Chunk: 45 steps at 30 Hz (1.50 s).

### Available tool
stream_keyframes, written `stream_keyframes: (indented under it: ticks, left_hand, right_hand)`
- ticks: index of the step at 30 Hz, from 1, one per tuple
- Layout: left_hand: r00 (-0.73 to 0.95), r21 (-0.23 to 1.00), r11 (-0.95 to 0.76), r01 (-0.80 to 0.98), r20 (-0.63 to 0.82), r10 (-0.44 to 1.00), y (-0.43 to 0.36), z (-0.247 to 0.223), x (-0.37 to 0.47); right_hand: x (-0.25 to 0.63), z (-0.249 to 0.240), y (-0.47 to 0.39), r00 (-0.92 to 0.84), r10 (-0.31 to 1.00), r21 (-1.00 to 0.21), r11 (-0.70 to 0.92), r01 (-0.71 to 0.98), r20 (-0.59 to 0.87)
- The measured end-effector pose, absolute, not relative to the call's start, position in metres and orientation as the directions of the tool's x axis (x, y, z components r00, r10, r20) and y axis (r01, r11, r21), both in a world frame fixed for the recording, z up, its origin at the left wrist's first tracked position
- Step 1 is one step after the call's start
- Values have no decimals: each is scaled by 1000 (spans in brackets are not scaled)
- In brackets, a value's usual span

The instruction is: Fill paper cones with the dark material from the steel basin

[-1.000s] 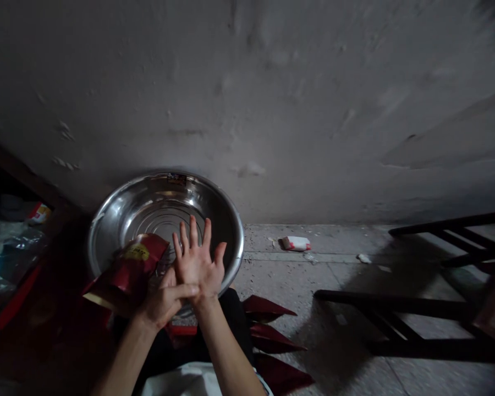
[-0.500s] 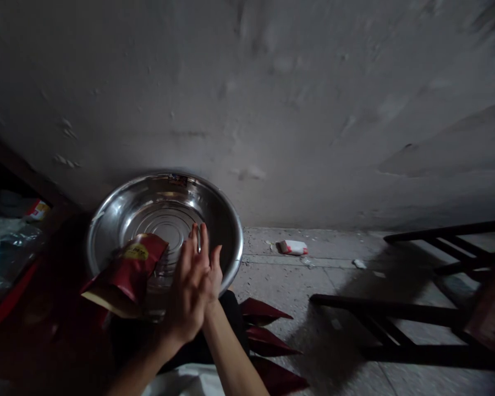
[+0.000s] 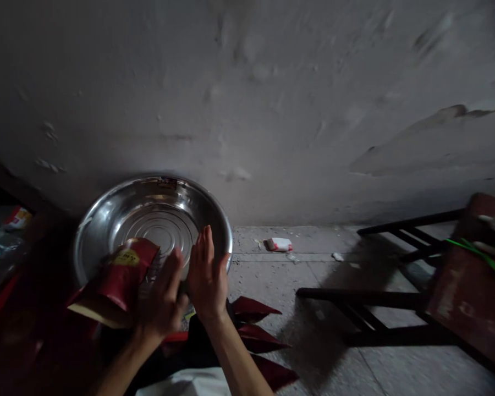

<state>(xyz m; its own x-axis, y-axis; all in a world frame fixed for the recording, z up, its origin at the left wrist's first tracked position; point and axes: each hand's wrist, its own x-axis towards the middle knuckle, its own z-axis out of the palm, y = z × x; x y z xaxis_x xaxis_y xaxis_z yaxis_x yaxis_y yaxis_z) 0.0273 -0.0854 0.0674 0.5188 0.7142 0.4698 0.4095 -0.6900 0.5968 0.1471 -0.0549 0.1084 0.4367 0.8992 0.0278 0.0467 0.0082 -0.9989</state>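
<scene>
left hand: grip was wide open, fingers flat, holding nothing, palm facing the other one
right hand: same deal, open and empty, hovering just beside the left, small gap between them
bowl: big shiny steel one on the floor right by the wall, both hands over its near rim
red packet: leaning over the bowl's near-left rim, yellow label up, next to the left hand
floor: more red packets by the person's lap

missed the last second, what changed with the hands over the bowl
The left hand and right hand, pressed together a second ago, have come apart, palms facing each other, fingers spread, holding nothing. The view swung right, showing more of the dark chair. The steel bowl and the red packet resting in it stayed put.
</scene>
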Motion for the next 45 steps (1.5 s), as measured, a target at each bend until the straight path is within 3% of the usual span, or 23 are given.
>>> stream_keyframes:
  ticks: [1, 3, 5, 6, 8, 11, 15, 18, 21, 25, 31, 38, 45]
  left_hand:
    - [578, 593, -742, 313, 501, 644, -87, 66, 29]
    - [632, 657, -736, 163, 503, 590, -87, 63, 30]
    - [471, 880, -466, 91, 375, 799, -81, 62, 29]
    - [351, 960, -279, 13, 257, 901, -76, 63, 27]
    - [213, 985, -25, -172, 62, 975, -66, 69, 22]
    - [248, 899, 115, -423, -7, 969, -61, 89, 16]
    - [413, 447, 369, -815, 1, 911, -75, 114, 15]
    - [481, 290, 446, -847, 62, 874, -86, 121, 17]
    - [502, 255, 465, -848, 103, 859, -92, 120, 15]
    - [532, 257, 488, -834, 137, 836, -95, 116, 11]
    - [551, 262, 499, -826, 189, 813, -96, 116, 9]
    - [551, 386, 494, -779, 45, 833, -100, 116, 7]
    - [531, 348, 492, -798, 22, 847, -106, 118, 10]
  right_hand:
    - [147, 110, -57, 415, 910, -999, 21, -35, 4]
    - [150, 115, -61, 308, 948, -925, 45, -376, -79]
    - [155, 120, -68, 204, 972, -764, 47, -644, -113]
    - [158, 123, -71, 198, 975, -711, 71, -699, -97]
    - [166, 128, -77, 300, 954, -738, 191, -647, -16]
    - [172, 125, -79, 429, 901, -849, 273, -451, 62]
    - [166, 111, -79, 301, 950, -899, 56, -434, -86]
    - [157, 106, -83, 180, 974, -871, -31, -490, -137]
    - [151, 108, -87, 117, 984, -865, -58, -499, -133]
    - [150, 118, -91, 87, 992, -887, -47, -459, -97]
    - [151, 131, -96, 67, 995, -915, 90, -392, 69]
    - [151, 135, -96, 107, 988, -882, 144, -449, 107]
    - [150, 128, -97, 147, 980, -871, 186, -454, 133]
